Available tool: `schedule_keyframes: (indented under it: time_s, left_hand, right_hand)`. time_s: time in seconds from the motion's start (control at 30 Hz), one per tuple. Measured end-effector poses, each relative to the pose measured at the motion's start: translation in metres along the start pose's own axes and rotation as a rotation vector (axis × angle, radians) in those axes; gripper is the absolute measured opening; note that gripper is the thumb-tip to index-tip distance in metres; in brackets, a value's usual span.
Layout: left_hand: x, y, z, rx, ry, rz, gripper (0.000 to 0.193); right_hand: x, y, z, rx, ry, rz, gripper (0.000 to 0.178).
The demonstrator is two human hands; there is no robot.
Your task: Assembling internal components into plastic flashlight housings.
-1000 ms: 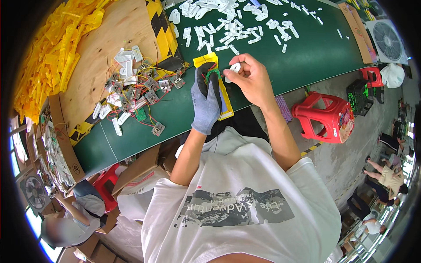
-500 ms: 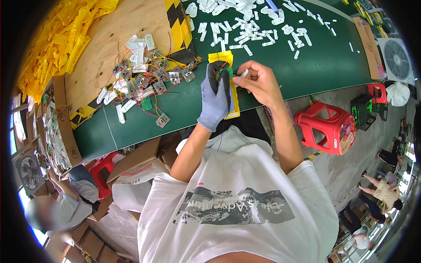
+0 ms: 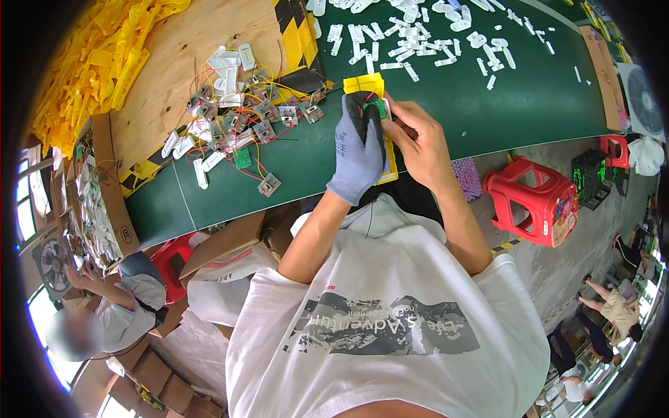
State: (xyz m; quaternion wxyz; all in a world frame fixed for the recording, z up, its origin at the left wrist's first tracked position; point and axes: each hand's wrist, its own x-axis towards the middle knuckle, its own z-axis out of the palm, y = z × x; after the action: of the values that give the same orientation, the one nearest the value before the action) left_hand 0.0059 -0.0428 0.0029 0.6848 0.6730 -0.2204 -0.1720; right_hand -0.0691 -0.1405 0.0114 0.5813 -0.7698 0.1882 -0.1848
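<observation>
My left hand (image 3: 357, 155), in a grey-blue glove with dark palm and fingers, is closed around a long yellow plastic housing (image 3: 364, 83) above the green table's near edge. A small green circuit board (image 3: 378, 108) with a red wire shows at its gloved fingertips, against the housing. My bare right hand (image 3: 423, 145) pinches a small white plastic piece (image 3: 387, 107) at the right side of the board. Its fingers hide most of that piece. Beside the left hand lies a tangle of wired switch boards (image 3: 265, 130) with red and yellow leads.
White plastic parts (image 3: 411, 49) lie scattered across the far side of the green table (image 3: 446, 115). Yellow housings (image 3: 97, 63) are heaped on a plywood board (image 3: 209, 28) at left. A red stool (image 3: 533, 202) stands right. A co-worker (image 3: 118, 306) sits at lower left.
My right hand has brought the white piece in against the board and housing; before, it was held a little apart. The whole view has shifted slightly.
</observation>
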Motion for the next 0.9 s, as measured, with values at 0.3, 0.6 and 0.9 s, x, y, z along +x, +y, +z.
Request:
schedule_keyframes:
  time_s: [0.3,0.6,0.9]
  left_hand:
    - [-0.001,0.002,0.003,0.069,-0.011,0.021,0.021]
    - [-0.004,-0.007,0.003,-0.064,-0.036,0.009,0.02]
    - [-0.003,-0.007,0.001,0.007,-0.1,0.09,0.022]
  right_hand:
    - [-0.001,0.009,0.001,0.134,0.075,0.027,0.03]
    - [-0.006,0.008,0.003,0.223,0.097,0.062,0.027]
    - [-0.01,0.004,0.005,-0.002,0.167,-0.091,0.028]
